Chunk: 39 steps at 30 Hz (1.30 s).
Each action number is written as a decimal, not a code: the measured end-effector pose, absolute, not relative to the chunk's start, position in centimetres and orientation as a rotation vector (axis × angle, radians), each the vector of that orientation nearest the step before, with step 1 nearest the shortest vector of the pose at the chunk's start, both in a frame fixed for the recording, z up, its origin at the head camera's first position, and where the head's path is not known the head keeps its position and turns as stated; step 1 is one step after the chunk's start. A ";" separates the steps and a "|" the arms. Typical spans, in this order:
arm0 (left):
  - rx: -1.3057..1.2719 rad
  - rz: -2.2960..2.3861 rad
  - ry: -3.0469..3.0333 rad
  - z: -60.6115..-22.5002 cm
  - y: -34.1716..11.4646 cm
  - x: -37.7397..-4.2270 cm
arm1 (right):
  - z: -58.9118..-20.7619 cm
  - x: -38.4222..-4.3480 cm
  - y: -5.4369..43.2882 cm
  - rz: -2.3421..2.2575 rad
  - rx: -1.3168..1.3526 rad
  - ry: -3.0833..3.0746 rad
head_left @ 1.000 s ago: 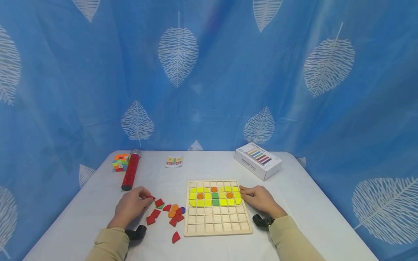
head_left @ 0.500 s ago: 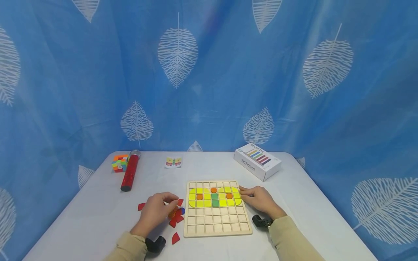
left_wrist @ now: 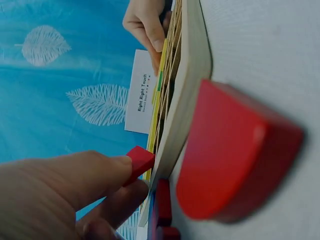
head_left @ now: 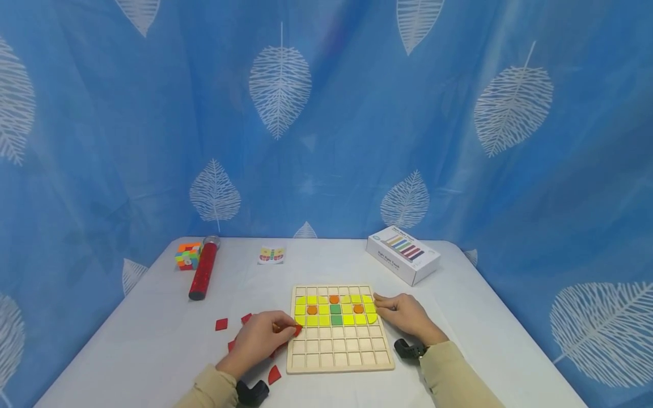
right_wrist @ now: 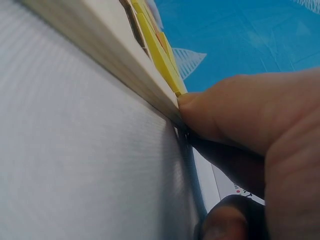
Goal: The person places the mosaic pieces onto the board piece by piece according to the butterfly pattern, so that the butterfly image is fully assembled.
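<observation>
My left hand (head_left: 262,335) pinches a small red piece (left_wrist: 141,162) between thumb and finger at the left edge of the wooden grid board (head_left: 340,367). In the left wrist view this piece overlaps the board's rim; whether it touches is unclear. Yellow pieces (head_left: 312,320), orange pieces (head_left: 358,309) and green squares (head_left: 335,319) fill part of the board's upper rows. At the board's right edge, my right hand (head_left: 410,318) holds the rim between thumb and forefinger. A red quarter-circle piece (head_left: 274,374) lies below my left hand, which covers several other loose pieces.
A red square (head_left: 221,324) lies left of my left hand. Farther back stand a puzzle cube (head_left: 187,256), a red tube (head_left: 204,272) and a white box (head_left: 403,256). A small pattern card (head_left: 271,255) lies on the white table (head_left: 326,258).
My left hand has moved right from the loose pieces to the board's left edge, carrying the red piece. My right hand has stayed at the right edge.
</observation>
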<state>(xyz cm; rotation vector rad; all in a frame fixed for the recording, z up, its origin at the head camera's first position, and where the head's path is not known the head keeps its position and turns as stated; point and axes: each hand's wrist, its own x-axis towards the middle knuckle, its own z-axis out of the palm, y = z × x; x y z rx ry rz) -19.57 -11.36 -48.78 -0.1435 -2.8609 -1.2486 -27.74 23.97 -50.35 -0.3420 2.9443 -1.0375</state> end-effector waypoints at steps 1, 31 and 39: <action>-0.152 -1.239 -2.867 -48.7 -11.4 -19.6 | -50.4 -27.8 24.0 -1.039 -0.340 2.946; -0.279 -0.861 -2.962 -48.9 -11.4 -19.8 | -50.3 -27.8 23.8 -1.034 -0.336 2.951; -0.142 -0.852 -2.902 -48.0 -12.7 -19.9 | -50.4 -27.9 23.8 -1.032 -0.345 2.951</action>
